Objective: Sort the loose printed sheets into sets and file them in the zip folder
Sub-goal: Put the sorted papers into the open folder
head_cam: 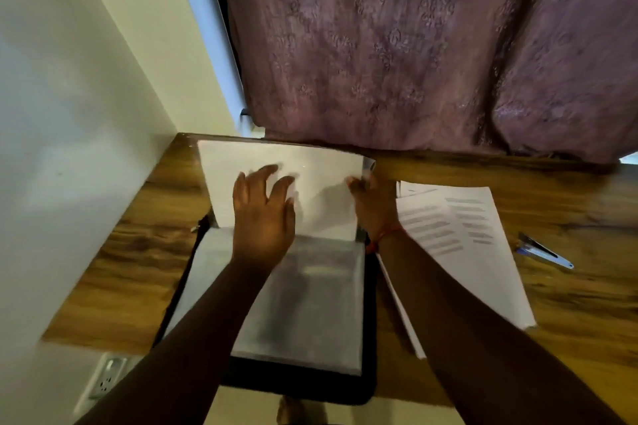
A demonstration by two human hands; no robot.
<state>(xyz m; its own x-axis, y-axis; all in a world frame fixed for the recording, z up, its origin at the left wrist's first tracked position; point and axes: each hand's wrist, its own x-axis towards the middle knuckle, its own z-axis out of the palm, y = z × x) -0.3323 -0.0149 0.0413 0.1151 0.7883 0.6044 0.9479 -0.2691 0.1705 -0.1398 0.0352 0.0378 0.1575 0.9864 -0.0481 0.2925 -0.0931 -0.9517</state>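
On the wooden desk [114, 272], an open black zip folder [303, 386] lies between the wall and a stack of printed sheets [483, 252], with both hands at a raised white sheet [241, 169].

The folder sits near the desk's front edge, its left side close to the cream wall [69, 114], its far end reaching almost to the purple curtain [414, 45] at the back; bare wood shows to the right, beyond the stack, where a blue stapler [543, 252] lies apart from the paper. The left hand [264, 214] rests flat on the upright sheet, fingers spread and straight. The right hand [371, 197] pinches that sheet's right edge between curled fingers. Below them a cloudy plastic sleeve [310, 304] lies flat in the folder, blurred. The printed stack lies just right of the folder, fanned slightly, grey text lines showing.
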